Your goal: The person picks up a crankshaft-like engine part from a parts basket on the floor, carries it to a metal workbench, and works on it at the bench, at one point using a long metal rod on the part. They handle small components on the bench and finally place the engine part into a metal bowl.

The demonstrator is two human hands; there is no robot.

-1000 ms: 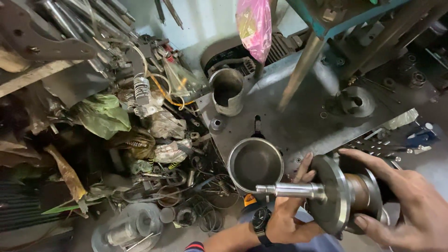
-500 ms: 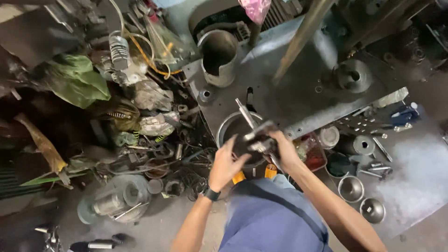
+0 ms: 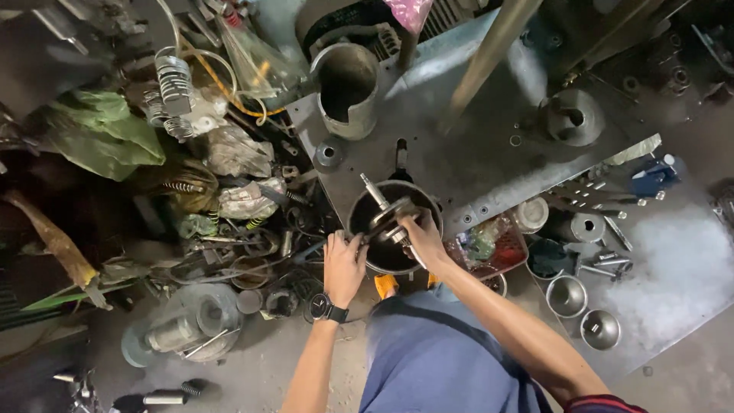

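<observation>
A metal rotor with a disc and a thin shaft [image 3: 386, 213] lies tilted over the mouth of a dark round metal housing [image 3: 359, 222] at the edge of a grey steel plate [image 3: 459, 145]. My right hand [image 3: 422, 239] grips the rotor from the right side. My left hand [image 3: 344, 264], with a black wristwatch, rests on the housing's left rim. The housing's bottom is hidden by the rotor and my hands.
A tall open steel cylinder [image 3: 345, 88] stands further back on the plate, beside a slanted steel column [image 3: 482, 61]. Left is a heap of springs, wires, rags and scrap parts [image 3: 222, 176]. Right are a red tray [image 3: 497, 245] and small metal cups [image 3: 581, 310].
The view has pulled back and up. The rotor went from held up close to being lowered over the round housing, and my left hand has shifted onto the housing's rim.
</observation>
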